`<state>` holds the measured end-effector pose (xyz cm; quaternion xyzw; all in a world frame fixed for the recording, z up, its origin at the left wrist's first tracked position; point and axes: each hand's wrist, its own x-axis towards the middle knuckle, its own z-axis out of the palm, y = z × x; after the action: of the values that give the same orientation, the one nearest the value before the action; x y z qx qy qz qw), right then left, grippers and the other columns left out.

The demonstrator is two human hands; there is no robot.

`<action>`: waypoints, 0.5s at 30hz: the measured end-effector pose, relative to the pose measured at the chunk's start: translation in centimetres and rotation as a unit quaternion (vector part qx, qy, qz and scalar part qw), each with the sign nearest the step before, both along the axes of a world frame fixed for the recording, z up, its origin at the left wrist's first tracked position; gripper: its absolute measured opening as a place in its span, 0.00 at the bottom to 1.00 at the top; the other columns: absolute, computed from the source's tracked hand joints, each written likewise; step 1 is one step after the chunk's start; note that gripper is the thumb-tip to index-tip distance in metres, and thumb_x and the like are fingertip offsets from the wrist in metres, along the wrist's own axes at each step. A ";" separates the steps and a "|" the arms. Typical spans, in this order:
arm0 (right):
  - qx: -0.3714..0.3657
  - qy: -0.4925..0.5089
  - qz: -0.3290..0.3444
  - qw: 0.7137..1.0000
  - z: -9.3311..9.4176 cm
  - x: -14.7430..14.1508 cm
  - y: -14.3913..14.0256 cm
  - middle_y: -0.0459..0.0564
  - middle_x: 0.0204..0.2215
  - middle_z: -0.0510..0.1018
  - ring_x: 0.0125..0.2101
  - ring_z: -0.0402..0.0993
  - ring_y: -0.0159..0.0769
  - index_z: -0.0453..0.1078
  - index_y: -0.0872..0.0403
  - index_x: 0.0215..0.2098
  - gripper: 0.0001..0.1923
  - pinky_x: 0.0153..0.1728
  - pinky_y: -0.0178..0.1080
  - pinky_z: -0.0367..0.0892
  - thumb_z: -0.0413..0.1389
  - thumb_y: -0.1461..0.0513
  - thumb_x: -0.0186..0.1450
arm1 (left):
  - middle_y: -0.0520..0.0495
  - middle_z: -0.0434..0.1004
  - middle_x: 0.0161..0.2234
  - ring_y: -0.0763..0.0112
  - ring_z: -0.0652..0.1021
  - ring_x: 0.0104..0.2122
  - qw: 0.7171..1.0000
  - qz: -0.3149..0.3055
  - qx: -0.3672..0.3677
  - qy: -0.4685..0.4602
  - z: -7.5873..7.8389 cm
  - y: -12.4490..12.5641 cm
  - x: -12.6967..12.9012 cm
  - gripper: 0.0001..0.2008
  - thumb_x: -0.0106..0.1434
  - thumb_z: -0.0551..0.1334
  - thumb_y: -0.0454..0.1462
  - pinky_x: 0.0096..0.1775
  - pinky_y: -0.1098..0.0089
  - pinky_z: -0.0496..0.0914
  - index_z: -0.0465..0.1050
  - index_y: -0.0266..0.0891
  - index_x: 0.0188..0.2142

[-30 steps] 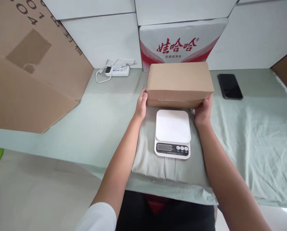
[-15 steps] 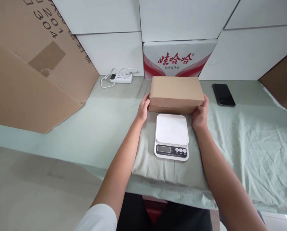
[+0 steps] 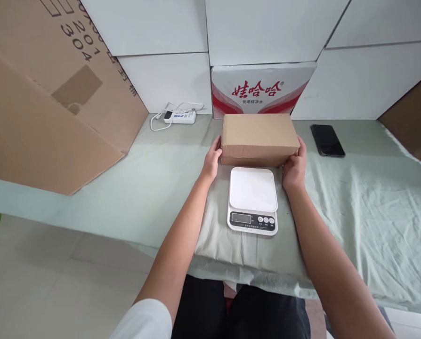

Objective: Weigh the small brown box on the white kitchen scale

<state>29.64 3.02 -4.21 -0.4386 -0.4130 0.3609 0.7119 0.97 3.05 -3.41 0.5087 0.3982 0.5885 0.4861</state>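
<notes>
Along the left of the frame a large flattened cardboard sheet leans over the counter, which is draped in pale green cloth; just right of it, in the upper middle-left, a white power strip lies with its cable looped loose. Moving toward the centre, the left hand presses against the left end of the brown cardboard box, fingers curled around the corner and clamped on it. The box sits at the centre of the frame, just above the white kitchen scale, and whether its base rests on the cloth or is held slightly clear cannot be told. The scale stands on a folded, padded part of the cloth, so it may well rock or read falsely if a load lands off-centre. The box is wider than the scale's platform; set down askew, it would likely overhang, tip, or cover the display. Behind the box stands a red-and-white printed carton, close enough to scrape. The right hand grips the right end, fingers closed on the corner; a side squeeze alone could let the box slip. Further right a black phone lies near enough to be knocked by a swinging elbow.
</notes>
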 end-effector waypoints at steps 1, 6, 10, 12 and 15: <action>-0.006 0.001 -0.001 1.000 0.0 0.0 -0.1 0.44 0.62 0.80 0.69 0.73 0.46 0.71 0.41 0.64 0.37 0.72 0.54 0.71 0.58 0.55 0.55 | 0.41 0.72 0.77 0.49 0.69 0.79 1.000 0.003 0.006 0.005 0.1 -0.2 0.0 0.31 0.70 0.62 0.49 0.76 0.50 0.68 0.74 0.43 0.69; 0.004 -0.050 0.007 0.999 0.3 -0.1 -0.8 0.43 0.66 0.80 0.76 0.67 0.46 0.75 0.42 0.60 0.34 0.82 0.56 0.57 0.59 0.55 0.55 | 0.44 0.82 0.68 0.51 0.69 0.78 0.999 -0.011 0.026 0.033 0.4 -0.6 0.0 0.26 0.71 0.60 0.48 0.76 0.48 0.67 0.80 0.46 0.64; 0.012 -0.103 0.015 0.994 1.6 -1.0 -1.7 0.46 0.71 0.77 0.81 0.59 0.44 0.74 0.42 0.63 0.34 0.86 0.55 0.43 0.63 0.54 0.57 | 0.44 0.87 0.60 0.51 0.71 0.76 0.999 -0.004 0.036 0.040 1.2 -0.2 0.4 0.24 0.69 0.59 0.46 0.78 0.49 0.62 0.83 0.46 0.60; 0.026 -0.113 0.017 0.993 2.9 -1.6 -2.3 0.48 0.76 0.72 0.82 0.57 0.42 0.70 0.42 0.70 0.38 0.86 0.54 0.44 0.64 0.50 0.62 | 0.44 0.88 0.57 0.51 0.73 0.74 0.997 0.020 0.054 0.052 2.1 -0.4 0.6 0.23 0.69 0.60 0.45 0.77 0.52 0.65 0.83 0.47 0.60; 0.087 -0.138 0.016 0.986 4.7 -1.7 -4.1 0.48 0.81 0.63 0.83 0.53 0.43 0.57 0.38 0.79 0.48 0.85 0.54 0.49 0.66 0.43 0.65 | 0.45 0.88 0.59 0.51 0.75 0.72 0.990 0.047 0.106 0.082 3.7 -2.4 0.4 0.26 0.71 0.59 0.46 0.75 0.54 0.68 0.80 0.47 0.65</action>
<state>27.92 -1.11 0.47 -0.4139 -0.5444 0.2709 0.6775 1.36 0.61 0.25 0.5845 0.3959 0.6060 0.3666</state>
